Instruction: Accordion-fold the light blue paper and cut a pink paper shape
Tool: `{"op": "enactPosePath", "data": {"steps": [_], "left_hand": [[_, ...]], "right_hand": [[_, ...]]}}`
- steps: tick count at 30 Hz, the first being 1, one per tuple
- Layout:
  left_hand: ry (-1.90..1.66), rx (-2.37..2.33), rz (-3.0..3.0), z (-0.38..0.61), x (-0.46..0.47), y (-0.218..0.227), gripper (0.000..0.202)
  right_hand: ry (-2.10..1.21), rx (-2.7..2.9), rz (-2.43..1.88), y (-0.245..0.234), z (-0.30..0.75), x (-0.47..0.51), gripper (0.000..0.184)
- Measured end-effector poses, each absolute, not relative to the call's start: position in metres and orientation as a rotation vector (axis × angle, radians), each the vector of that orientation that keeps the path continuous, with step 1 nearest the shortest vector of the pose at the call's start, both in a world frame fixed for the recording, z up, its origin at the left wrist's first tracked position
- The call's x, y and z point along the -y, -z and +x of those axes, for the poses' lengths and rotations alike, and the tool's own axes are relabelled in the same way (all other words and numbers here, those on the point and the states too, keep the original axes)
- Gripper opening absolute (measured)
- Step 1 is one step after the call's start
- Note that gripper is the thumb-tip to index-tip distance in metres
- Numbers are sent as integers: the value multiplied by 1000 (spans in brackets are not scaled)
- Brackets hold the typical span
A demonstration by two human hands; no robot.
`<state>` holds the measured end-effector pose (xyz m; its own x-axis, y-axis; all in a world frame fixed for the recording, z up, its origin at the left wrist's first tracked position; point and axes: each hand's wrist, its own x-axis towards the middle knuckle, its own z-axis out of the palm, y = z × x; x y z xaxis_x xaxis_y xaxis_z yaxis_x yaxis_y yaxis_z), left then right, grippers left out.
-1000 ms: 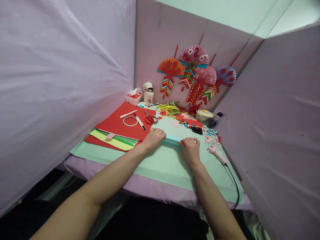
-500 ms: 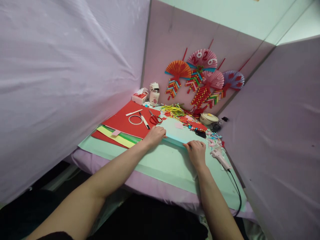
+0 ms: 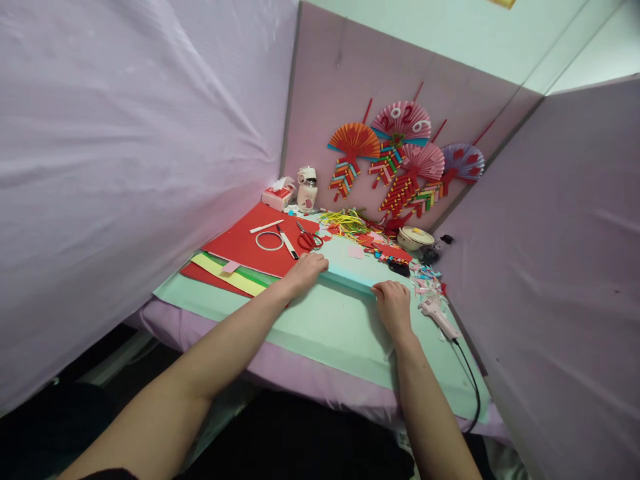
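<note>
A pale teal paper sheet (image 3: 357, 270) lies on the green mat (image 3: 330, 327), with a fold edge along its near side. My left hand (image 3: 306, 271) rests on the left end of that fold, fingers curled down onto the paper. My right hand (image 3: 393, 301) presses on the fold's right end, fingers bent and together. Both hands pinch or press the sheet's edge.
Red, yellow and green sheets (image 3: 240, 257) lie at left with a tape ring (image 3: 269, 241), pen and red scissors (image 3: 307, 237). A glue gun (image 3: 437, 313) with a black cord lies at right. Paper scraps, a bowl (image 3: 414, 237), a tissue box and a bottle stand behind. Paper fans (image 3: 400, 153) hang on the wall.
The head camera has shifted a little, so the scene sits slightly to the right. My hands stay on the fold, the right one slid slightly rightward along it.
</note>
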<state>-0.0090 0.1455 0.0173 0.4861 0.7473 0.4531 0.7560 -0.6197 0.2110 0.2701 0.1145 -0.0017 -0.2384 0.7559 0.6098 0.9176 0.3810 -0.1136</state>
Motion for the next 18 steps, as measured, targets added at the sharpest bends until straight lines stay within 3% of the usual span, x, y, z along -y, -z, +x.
{"op": "enactPosePath", "data": {"steps": [7,13,18], "left_hand": [[844,1476,-2608,-12,-153,-18,9],[884,1483,-2620,-17,-154,-20,10],[917,1428,-2642,-22,-152,-19,22]], "right_hand": [[293,1955,-1434,2,279,-116,37],[190,1961,-1402,4,284,-117,35],[206,1978,-1448,7,288,-119,34]]}}
